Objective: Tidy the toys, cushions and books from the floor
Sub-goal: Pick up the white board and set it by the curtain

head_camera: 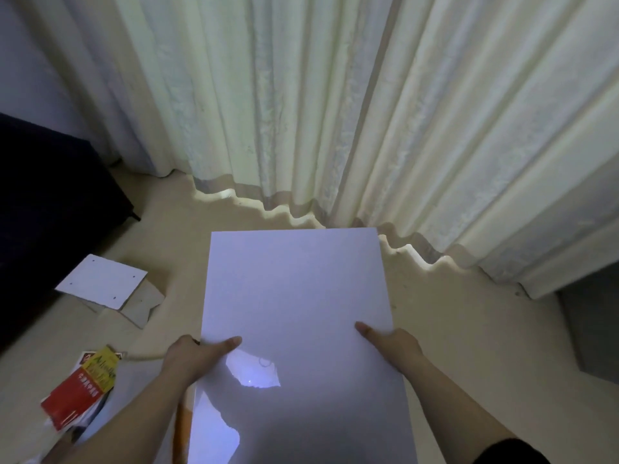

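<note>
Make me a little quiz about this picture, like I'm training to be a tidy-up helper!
1. True or false: the left hand and the right hand both hold the big white board.
2. What lies on the floor on the left? A) a teddy bear B) red and yellow books C) a ball
3. Fill in: behind the board hang pale ____.

Key: 1 true; 2 B; 3 curtains.
</note>
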Demonstrator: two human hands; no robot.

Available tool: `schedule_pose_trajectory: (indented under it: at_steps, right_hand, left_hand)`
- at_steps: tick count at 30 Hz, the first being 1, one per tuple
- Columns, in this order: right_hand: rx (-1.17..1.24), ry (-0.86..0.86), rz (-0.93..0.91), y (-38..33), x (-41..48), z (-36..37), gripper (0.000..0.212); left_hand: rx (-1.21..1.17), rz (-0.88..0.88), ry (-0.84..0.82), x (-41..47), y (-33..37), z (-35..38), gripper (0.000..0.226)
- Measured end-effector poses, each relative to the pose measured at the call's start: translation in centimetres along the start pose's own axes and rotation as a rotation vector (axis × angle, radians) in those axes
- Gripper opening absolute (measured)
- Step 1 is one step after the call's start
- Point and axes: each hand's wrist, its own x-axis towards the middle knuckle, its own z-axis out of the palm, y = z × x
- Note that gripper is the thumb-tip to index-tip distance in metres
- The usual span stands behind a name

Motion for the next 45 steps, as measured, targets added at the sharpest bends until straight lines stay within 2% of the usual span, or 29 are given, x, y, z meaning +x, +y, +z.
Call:
schedule_pose_trajectory:
  at_steps: [5, 10, 17, 20, 27, 29, 31, 33, 38, 43, 45]
  right_hand:
    - [-0.023, -0.034, -0.073, -5.0, 5.8, -3.9, 0.091]
    - [-0.02, -0.083, -0.11, -8.7, 10.2, -6.4, 0.088]
    - [-0.038, -0.16, -0.143, -14.1, 13.9, -7.3, 0.092]
    - [-0.069, -0.168, -0.182, -16.5, 14.6, -7.2, 0.079]
    - [-0.095, -0.221, -0.179, -23.8, 16.7, -5.9, 0.101]
    - [-0.054, -0.196, -0.234, -25.9, 17.2, -5.0, 0.105]
    - [-0.058, -0.175, -0.215, -28.8, 18.7, -3.1, 0.081]
    - [-0.098, -0.18, -0.205, -31.1, 19.0, -2.5, 0.068]
    - [-0.105, -0.218, -0.238, -38.7, 19.6, -0.9, 0.069]
    - [-0.188, -0.133, -0.248, -42.2, 22.1, 0.9, 0.076]
    - [-0.184, -0.132, -0.211, -44.3, 23.6, 2.0, 0.08]
  left_hand:
    - [-0.047, -0.077, 0.045, 2.4, 4.9, 0.8, 0.115]
    - [-0.017, -0.118, 0.119, 4.7, 9.5, 1.2, 0.103]
    - [-0.054, -0.196, 0.145, 7.8, 12.1, 0.3, 0.104]
    - [-0.069, -0.205, 0.154, 9.3, 12.4, -0.4, 0.109]
    - [-0.117, -0.19, 0.136, 15.9, 14.0, -3.8, 0.115]
    - [-0.123, -0.179, 0.137, 17.9, 14.6, -5.2, 0.11]
    - [-0.115, -0.179, 0.133, 20.6, 15.4, -7.9, 0.1]
    - [-0.107, -0.165, 0.112, 22.1, 16.2, -10.0, 0.097]
    - [-0.125, -0.172, 0.101, 26.5, 16.5, -14.3, 0.106]
    - [-0.153, -0.169, 0.13, 29.6, 17.9, -16.5, 0.081]
    - [-0.149, -0.194, 0.133, 31.5, 18.5, -17.5, 0.08]
